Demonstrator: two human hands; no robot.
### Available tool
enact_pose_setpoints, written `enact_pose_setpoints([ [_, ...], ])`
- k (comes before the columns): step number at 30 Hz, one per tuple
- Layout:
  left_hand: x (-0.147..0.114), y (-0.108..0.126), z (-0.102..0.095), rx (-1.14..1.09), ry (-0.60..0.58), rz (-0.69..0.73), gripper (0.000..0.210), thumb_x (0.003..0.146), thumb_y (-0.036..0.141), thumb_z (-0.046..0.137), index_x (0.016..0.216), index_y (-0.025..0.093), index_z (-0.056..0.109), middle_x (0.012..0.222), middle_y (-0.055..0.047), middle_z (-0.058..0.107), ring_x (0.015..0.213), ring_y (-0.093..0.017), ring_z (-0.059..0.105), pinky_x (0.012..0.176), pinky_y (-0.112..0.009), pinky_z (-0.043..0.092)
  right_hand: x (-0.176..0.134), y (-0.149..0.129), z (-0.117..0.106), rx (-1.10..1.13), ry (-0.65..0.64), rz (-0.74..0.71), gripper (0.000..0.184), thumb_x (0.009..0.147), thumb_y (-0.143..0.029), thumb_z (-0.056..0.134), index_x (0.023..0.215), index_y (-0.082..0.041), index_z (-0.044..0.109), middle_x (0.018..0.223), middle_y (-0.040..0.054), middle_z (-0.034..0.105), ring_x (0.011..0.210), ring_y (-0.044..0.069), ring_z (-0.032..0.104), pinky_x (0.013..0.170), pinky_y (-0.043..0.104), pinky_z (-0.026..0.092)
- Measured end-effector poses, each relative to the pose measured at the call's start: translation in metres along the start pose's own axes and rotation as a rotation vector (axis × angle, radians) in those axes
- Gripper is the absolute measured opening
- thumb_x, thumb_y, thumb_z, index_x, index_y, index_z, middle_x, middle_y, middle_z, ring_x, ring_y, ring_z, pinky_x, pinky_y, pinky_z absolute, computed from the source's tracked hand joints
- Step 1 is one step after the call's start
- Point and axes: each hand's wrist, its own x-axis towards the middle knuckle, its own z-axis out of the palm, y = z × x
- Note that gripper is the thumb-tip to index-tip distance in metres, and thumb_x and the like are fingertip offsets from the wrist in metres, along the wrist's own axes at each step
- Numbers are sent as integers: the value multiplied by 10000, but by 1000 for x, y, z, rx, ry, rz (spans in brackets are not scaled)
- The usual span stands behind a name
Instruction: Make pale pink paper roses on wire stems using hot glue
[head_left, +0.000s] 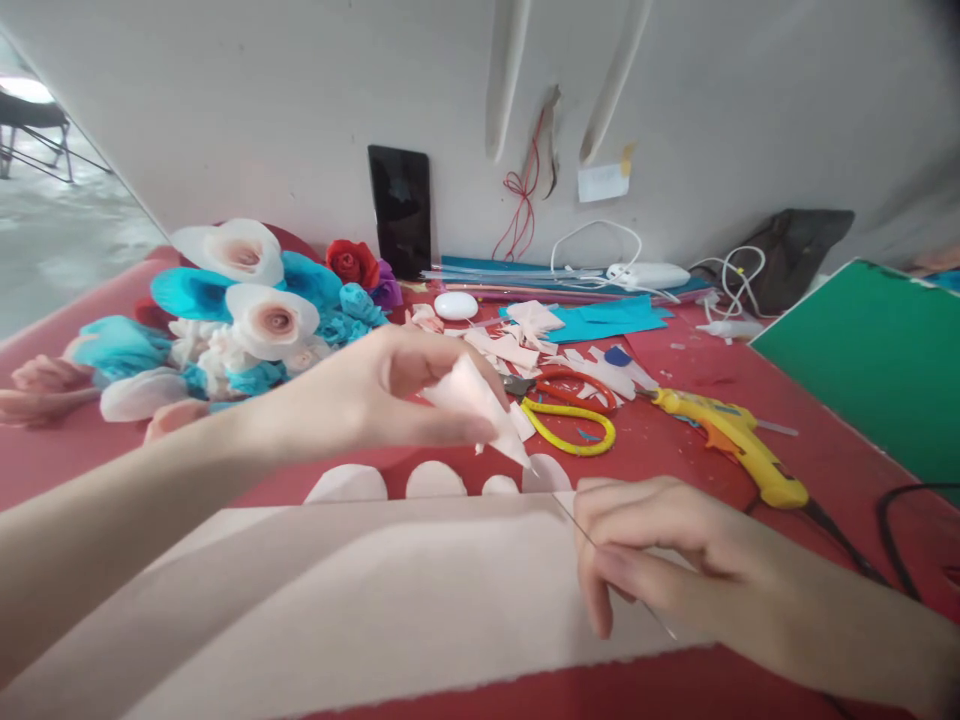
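Note:
Between the thumb and fingers of my left hand point(420, 390) is a pale pink paper flower piece point(469, 395), narrowing to a point at its lower right. A thin wire point(574, 522) runs from near that point down to my right hand point(660, 550), whose thumb and fingers pinch it. Whether the wire is fixed inside the paper is hidden. Beneath both hands a long pale pink paper sheet point(360, 600) lies across the front of the table. Several rounded paper petals point(435, 480) show along its far edge.
Scissors with red and yellow handles point(570, 440) lie beyond my hands among paper scraps point(510, 350). A yellow glue gun point(735, 440) rests at right, near a green board point(877, 360). Paper flowers point(255, 310) crowd the left. A phone point(401, 210) leans at the back.

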Motion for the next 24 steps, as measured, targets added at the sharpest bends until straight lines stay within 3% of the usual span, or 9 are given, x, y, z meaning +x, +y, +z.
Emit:
enact_pose_setpoints([
  [4,0,0,-14,-24,130,-21,61,712,140,596,722,130,656,634,76,681,593,-54,614,554,-120,407,-5,1,-11,-195,-52,-35,283,956,-199,382,751,-179,577,779,-22,565,763,83,540,744,192,409],
  [8,-1,-1,-11,-29,87,93,58,684,92,633,691,144,659,715,79,670,691,-60,616,626,-137,426,-8,9,-34,-297,-138,11,263,947,-238,422,803,-199,638,805,-13,605,784,99,576,728,209,424],
  [11,-3,0,-6,37,78,205,97,690,62,630,704,153,662,736,69,655,733,-75,610,665,-167,442,-11,15,-55,-366,-84,11,290,942,-286,429,800,-204,668,757,5,597,672,106,558,602,225,402],
  [16,-4,0,-3,226,107,341,107,721,64,612,728,156,668,747,21,668,762,-121,617,711,-237,476,-18,24,-78,-441,-64,74,363,951,-274,391,705,-203,649,692,-1,557,633,106,524,617,254,393],
  [18,-3,-1,-2,226,93,402,116,717,53,616,732,155,670,730,12,676,772,-131,621,733,-249,483,-16,28,-79,-448,66,107,372,938,-337,426,662,-191,627,686,-2,551,634,114,520,606,260,389],
  [22,-3,-4,1,207,23,461,164,732,12,589,771,146,676,721,5,701,783,-127,623,747,-244,491,-2,31,-60,-437,589,76,423,820,-459,596,520,-169,532,628,-8,499,574,109,456,560,260,357],
  [24,-3,-5,3,190,20,472,195,731,-3,578,775,157,680,727,10,705,779,-124,624,742,-241,493,5,26,-44,-423,708,14,185,745,-388,695,848,-240,659,801,-15,552,642,110,488,587,236,400],
])
